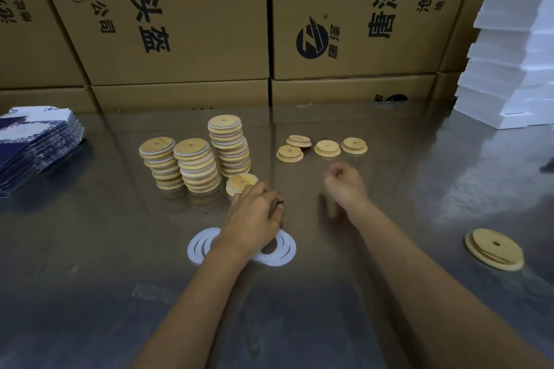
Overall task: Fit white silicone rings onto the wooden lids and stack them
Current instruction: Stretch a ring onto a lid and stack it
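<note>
Three stacks of ringed wooden lids stand on the steel table. In front of the tallest stack lies a single ringed lid, and my left hand touches its near edge with curled fingers. White silicone rings lie under my left wrist. My right hand hovers blurred above the table with fingers curled, holding nothing that I can see. Several bare lids lie beyond it. One more bare lid lies at the right.
Cardboard boxes wall off the back of the table. A pile of blue printed flat packs sits at the left edge. White foam boxes are stacked at the back right.
</note>
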